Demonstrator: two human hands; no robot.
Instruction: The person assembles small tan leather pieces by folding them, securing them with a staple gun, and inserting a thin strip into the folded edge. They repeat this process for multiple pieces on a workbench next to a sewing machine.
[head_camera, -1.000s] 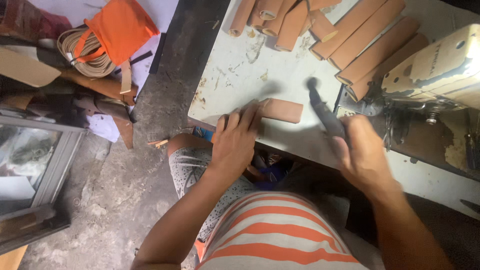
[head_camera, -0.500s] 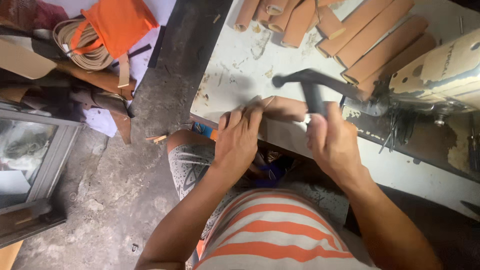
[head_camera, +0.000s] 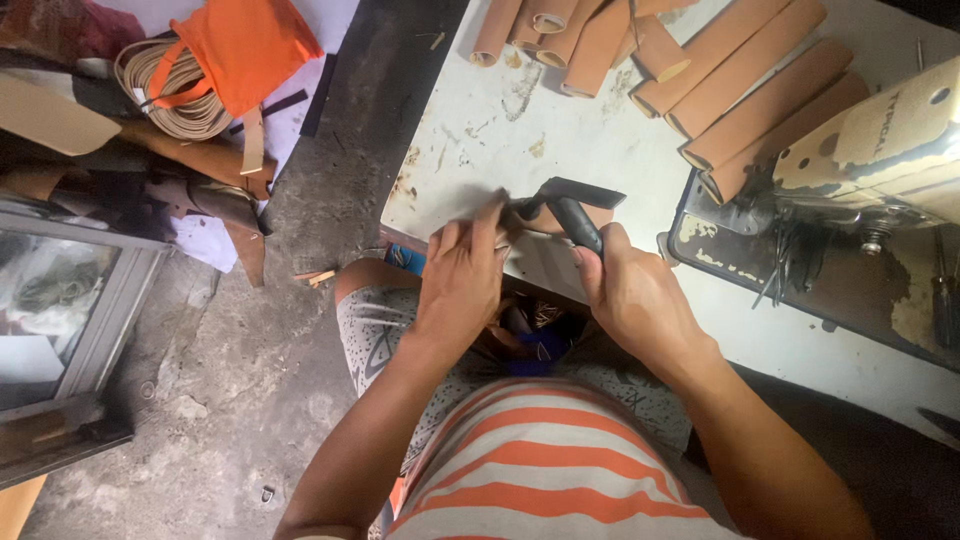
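Right now I see my right hand (head_camera: 640, 300) gripping a dark hammer (head_camera: 572, 205) by its handle, head down on a tan leather piece (head_camera: 590, 218) at the near edge of the white table (head_camera: 560, 130). My left hand (head_camera: 462, 278) presses flat, fingers spread, just left of it.

place: leather workshop | signs: tan leather rolls (head_camera: 740, 80) — sewing machine (head_camera: 880, 130) — scuffed white worktable (head_camera: 480, 170)

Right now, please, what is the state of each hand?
Left hand: fingers flat, pressing the tan leather piece on the white table; no closed grip.
Right hand: closed around the black hammer handle.
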